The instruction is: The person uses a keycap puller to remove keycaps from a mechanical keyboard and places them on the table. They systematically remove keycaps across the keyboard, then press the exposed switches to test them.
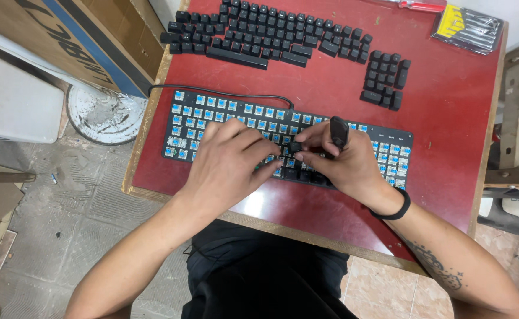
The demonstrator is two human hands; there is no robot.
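Both hands work low over the front rows of the black mechanical keyboard with exposed blue switches (389,142), which lies flat on the red-topped wooden table (448,106).

Left hand (227,162): fingers curled down onto the middle of the board, thumb and forefinger tips meeting the right hand at a small black plastic keycap (295,147). Narrow pinch, closed on the cap together with the right fingertips; which hand bears it more I cannot tell.

Right hand (342,162): thumb and forefinger on the same keycap, while the remaining fingers hold a short black tool handle (339,131) upright against the palm. Its working end is hidden. Black band on the wrist.

Handling judgement: the keycap is very light, rigid, smooth-sided and likely to slip or flick away; best taken by two opposite side walls with fingertips, pressed straight and not tilted, since the switch stems beneath look delicate. The keyboard itself is stiff and should be steadied by its frame edge, not by the switches.

Further back: black cable (224,91) leaving the board's rear edge; beyond it the removed black keycaps laid out in rows (259,32), a separate block (385,80) to the right. At the far corner, a clear-fronted pack of small screwdrivers with a yellow insert (469,26).
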